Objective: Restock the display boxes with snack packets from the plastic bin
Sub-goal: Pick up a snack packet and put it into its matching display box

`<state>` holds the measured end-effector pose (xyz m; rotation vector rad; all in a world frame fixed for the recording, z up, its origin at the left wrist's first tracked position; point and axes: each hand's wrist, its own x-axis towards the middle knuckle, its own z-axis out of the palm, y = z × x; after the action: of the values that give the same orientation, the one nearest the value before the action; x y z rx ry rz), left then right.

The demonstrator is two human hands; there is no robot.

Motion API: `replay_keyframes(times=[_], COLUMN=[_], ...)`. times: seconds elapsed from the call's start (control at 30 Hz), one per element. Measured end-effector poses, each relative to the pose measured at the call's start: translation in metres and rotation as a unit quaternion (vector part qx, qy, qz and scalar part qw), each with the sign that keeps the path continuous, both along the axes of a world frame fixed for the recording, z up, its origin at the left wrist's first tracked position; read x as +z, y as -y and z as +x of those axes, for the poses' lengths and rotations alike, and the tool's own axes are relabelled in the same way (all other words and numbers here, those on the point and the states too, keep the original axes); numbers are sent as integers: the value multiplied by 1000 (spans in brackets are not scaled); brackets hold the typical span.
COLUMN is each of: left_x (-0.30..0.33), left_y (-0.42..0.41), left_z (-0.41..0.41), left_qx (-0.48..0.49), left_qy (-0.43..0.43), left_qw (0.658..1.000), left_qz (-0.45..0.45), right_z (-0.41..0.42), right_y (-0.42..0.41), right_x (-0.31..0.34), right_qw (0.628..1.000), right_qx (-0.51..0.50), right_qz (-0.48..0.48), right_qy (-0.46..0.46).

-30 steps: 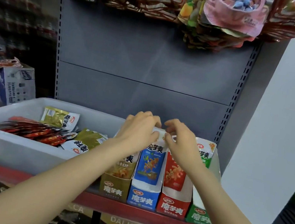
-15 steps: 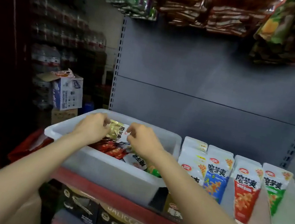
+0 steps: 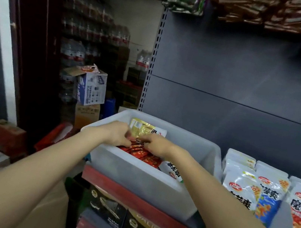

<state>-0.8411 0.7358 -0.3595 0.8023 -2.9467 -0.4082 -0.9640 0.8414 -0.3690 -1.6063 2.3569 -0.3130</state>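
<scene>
Red packets (image 3: 140, 153) fanned rightward, flat

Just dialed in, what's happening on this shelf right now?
A person is restocking snacks. Both hands are down in the white plastic bin on the red-edged shelf: the left hand and right hand are gathering the red packets, fingers curled on them. A gold packet lies behind the hands. To the right, the display boxes already hold upright packets; nothing is being carried over yet.
</scene>
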Motion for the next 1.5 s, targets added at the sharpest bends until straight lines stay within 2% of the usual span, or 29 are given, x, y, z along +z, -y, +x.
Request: replay_keyframes(times=[0.13,0.3,0.4,0.47,0.57,0.73,0.8,0.87,0.97,1.0,1.03,1.1,1.17,1.23,1.3,1.43,1.5], left_x=[1,-3,-6,-5,-3,6,11,13,12,13,13,15,18,18,20,28,32], left_y=[-7,-9,-4,-2,0,-9,-17,-25,-44,-52,-60,-73,-84,-92,-101,-128,-150], left_z=[-2,-7,-11,-12,-13,-8,-1,6,13,14,14,11,7,-2,-16,-44,-57], left_qx=[-16,-5,29,26,2,-20,-17,-13,-47,-69,-94,-135,-144,-127,-107,-121,-159], left_qy=[-67,-96,-47,3,34,2,-38,-87,-143,-158,-172,-196,-235,-316,-386,-406,-400], left_qw=[997,994,997,996,992,980,967,962,955,951,945,932,931,933,916,889,874], left_qz=[-15,-47,-54,-84,-121,-200,-251,-257,-256,-257,-260,-274,-239,-115,-9,175,224], right_z=[-1,2,1,1,0,0,0,1,1,3,3,3,-4,-11,-14,-19,-25], right_y=[-2,-6,-5,-5,-5,-8,-9,-12,-25,-32,-39,-55,-73,-95,-122,-173,-200], right_x=[2,3,2,1,2,9,11,11,17,22,25,29,31,34,39,49,50], right_qw=[1000,1000,1000,999,1000,999,994,962,844,812,787,764,750,761,775,807,818], right_qx=[-8,-7,-9,-8,-9,-22,-59,-131,-191,-185,-175,-170,-181,-181,-164,-157,-154], right_qz=[0,7,12,19,18,9,-53,-145,-232,-247,-266,-313,-353,-389,-418,-449,-460], right_qy=[-1,-23,-24,-27,-23,30,81,189,444,495,528,538,529,486,445,351,309])
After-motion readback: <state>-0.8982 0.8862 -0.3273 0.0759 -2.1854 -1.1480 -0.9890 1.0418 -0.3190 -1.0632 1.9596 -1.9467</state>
